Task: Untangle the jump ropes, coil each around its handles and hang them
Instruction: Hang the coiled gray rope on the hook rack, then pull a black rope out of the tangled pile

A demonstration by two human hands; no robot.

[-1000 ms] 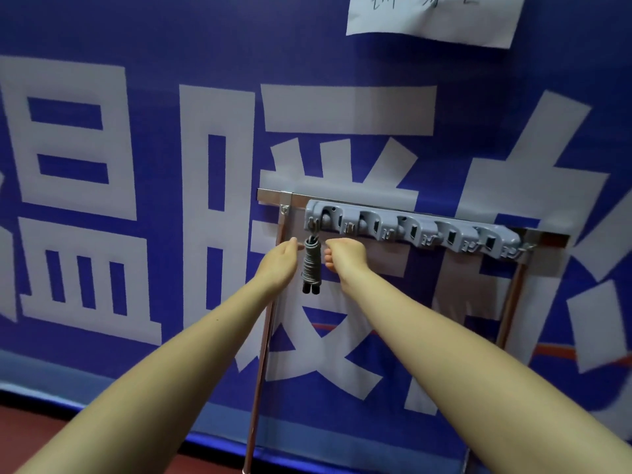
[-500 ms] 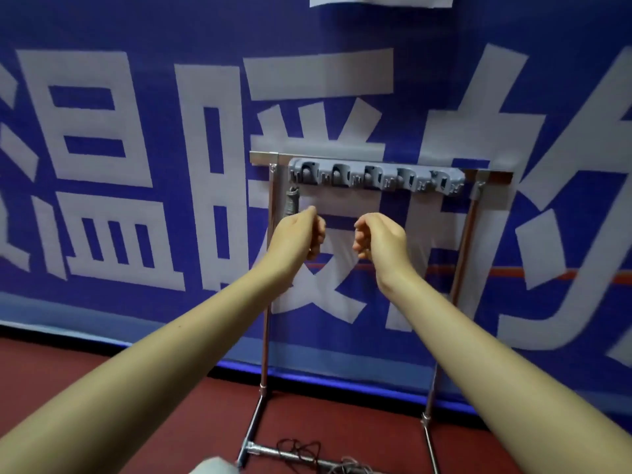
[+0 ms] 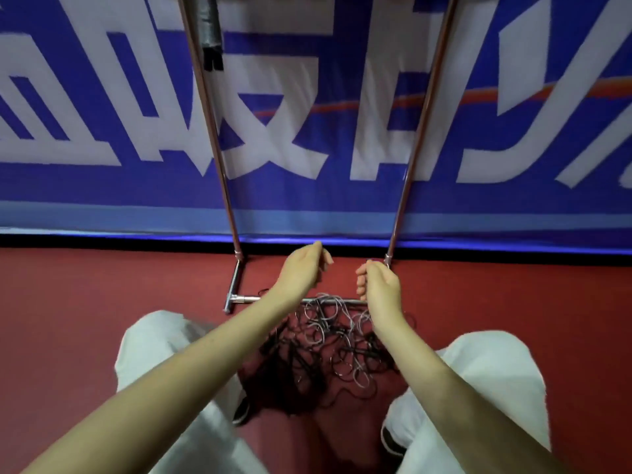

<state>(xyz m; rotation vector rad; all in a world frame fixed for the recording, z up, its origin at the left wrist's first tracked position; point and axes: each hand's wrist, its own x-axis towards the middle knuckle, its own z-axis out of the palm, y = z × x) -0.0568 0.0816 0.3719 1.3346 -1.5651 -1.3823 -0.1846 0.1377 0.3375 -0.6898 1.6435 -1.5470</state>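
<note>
A tangled heap of black and grey jump ropes [image 3: 331,350] lies on the red floor between my knees, partly over the rack's base bar. One coiled grey rope with black handle ends [image 3: 209,32] hangs at the top left beside the rack's left post [image 3: 208,124]. My left hand [image 3: 302,271] hovers above the heap with fingers loosely curled and nothing in it. My right hand [image 3: 378,285] hangs beside it, also loosely curled and empty. Both hands are above the ropes, not touching them.
The metal rack's right post [image 3: 422,124] and floor bar [image 3: 246,298] stand against a blue banner with white characters [image 3: 307,97]. My white-trousered knees [image 3: 160,350] flank the heap, with dark shoes below.
The view has swung down from the hook rail to the floor. Both hands left the hung rope and dropped down over the tangled heap.
</note>
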